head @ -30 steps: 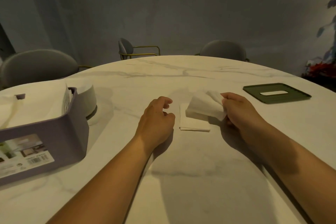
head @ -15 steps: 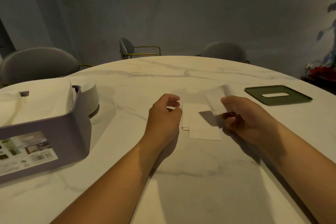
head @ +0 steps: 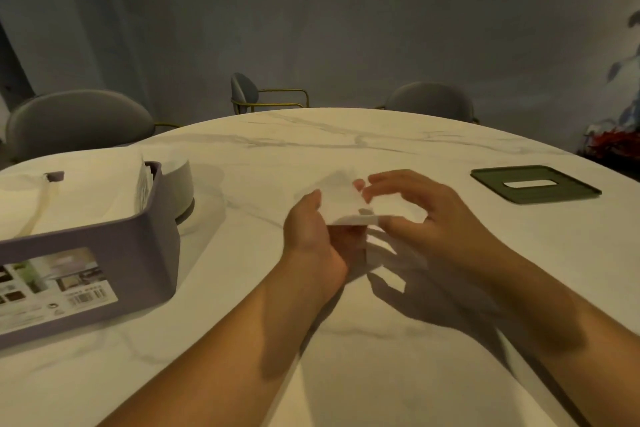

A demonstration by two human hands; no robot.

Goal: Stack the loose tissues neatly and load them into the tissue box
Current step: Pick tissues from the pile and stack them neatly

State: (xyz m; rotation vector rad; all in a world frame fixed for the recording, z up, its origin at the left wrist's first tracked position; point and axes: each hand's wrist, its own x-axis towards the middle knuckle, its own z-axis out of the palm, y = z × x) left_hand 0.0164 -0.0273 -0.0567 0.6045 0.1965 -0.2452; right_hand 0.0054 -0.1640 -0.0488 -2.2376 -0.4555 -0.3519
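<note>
Above the desk (head: 346,149), pinching one tissue (head: 341,198) from both sides: left hand (head: 311,232) fingers curled on its near corner, right hand (head: 436,218) fingers arched and clamped on the other edge, probably to flatten it for stacking. Box (head: 145,239) at left, lid (head: 554,196) right.

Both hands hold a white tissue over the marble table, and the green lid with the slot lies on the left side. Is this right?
Not quite. In the head view the green lid lies on the right side of the marble table, not the left. The rest holds: the left hand and the right hand hold the white tissue over it.
</note>
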